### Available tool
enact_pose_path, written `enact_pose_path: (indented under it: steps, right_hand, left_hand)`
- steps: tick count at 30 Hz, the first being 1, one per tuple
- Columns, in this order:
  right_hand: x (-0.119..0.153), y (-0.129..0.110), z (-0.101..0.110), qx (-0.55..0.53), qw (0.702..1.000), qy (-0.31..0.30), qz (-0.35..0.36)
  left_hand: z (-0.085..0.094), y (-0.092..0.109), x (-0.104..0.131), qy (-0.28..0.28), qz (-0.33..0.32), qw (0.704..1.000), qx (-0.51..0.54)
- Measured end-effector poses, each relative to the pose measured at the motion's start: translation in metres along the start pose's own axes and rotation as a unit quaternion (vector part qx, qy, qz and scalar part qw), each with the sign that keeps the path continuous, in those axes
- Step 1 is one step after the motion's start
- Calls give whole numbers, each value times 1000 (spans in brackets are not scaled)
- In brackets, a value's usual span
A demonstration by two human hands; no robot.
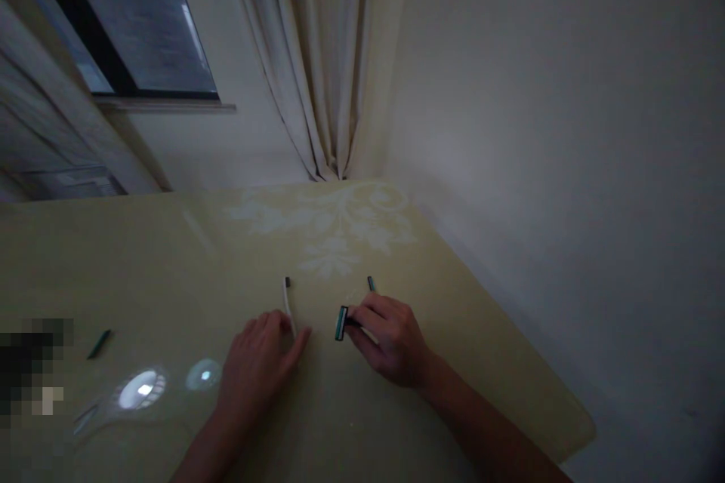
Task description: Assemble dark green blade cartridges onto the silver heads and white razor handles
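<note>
A white toothbrush (288, 302) with a dark bristle head lies on the table, head pointing away from me. Around its lower end is my left hand (257, 355), resting on the tabletop. Its thumb and index finger are apart on either side of the handle, and the index finger seems to touch it. My right hand (390, 336) pinches a razor (340, 323) whose green and black head sticks out to the left. Most of the razor's handle is hidden by the fingers. Just beyond that hand shows the dark, bluish tip of a thin item (371, 284), its remainder covered.
The glossy yellowish table (481, 362) has a pale floral pattern at its far end and reflects lights. A small dark green strip (99, 345) lies at the left, near a pixelated patch. A wall (566, 128) borders the right; curtains (317, 53) and a window stand behind.
</note>
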State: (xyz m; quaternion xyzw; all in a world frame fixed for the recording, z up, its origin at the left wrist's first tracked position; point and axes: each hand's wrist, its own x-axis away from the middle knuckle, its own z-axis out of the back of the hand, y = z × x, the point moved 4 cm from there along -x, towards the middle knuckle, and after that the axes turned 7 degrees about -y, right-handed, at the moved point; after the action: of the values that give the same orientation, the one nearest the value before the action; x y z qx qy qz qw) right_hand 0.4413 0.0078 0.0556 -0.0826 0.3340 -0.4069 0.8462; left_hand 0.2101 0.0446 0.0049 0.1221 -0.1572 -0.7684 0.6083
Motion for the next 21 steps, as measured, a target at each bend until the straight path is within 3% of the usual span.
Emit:
enact_pose_path:
  steps: [4, 9, 16, 21]
  right_hand:
    - [-2, 21, 7, -66, 996, 18, -65]
    - [-2, 65, 18, -94, 978, 29, -183]
    - [10, 118, 17, -68, 963, 30, -258]
    - [19, 133, 11, -51, 948, 32, -311]
  left_hand:
    - [-2, -4, -2, -50, -6, 999, -3]
    - [3, -8, -2, -82, 24, 996, 26]
    - [4, -13, -2, -57, 43, 994, 87]
    - [3, -18, -6, -43, 56, 988, 134]
